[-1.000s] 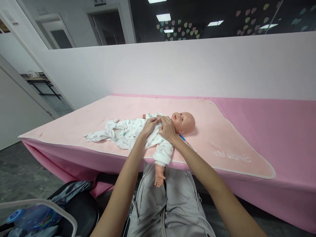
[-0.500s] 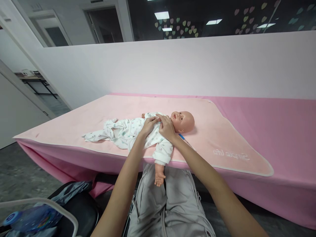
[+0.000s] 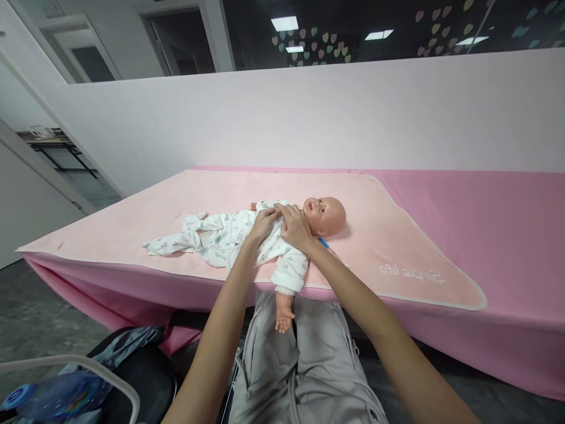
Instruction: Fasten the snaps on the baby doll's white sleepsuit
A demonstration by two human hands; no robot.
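Note:
A baby doll (image 3: 325, 216) lies on its back with its head to the right, dressed in a white patterned baby romper (image 3: 216, 227). At the upper chest my left hand (image 3: 266, 224) has its fingers bent and closed on the romper's front. Just beside it, my right hand (image 3: 293, 225) curls over the chest below the doll's chin, its fingertips closed on the same cloth and nearly meeting the left ones. The exact bit of cloth between the fingertips is hidden. One doll arm (image 3: 285, 306) hangs over the near table edge.
A peach mat (image 3: 379, 235) with pale lettering covers part of the pink tablecloth (image 3: 494, 235). A thin blue-ended stick (image 3: 324, 242) lies by the doll's shoulder, partly under my right forearm. A black chair (image 3: 145, 377) with a plastic bottle (image 3: 62, 391) stands at lower left.
The whole view has shifted slightly. Both hands stay at the doll's upper chest, with only a slight change in the fingers; the doll lies as before.

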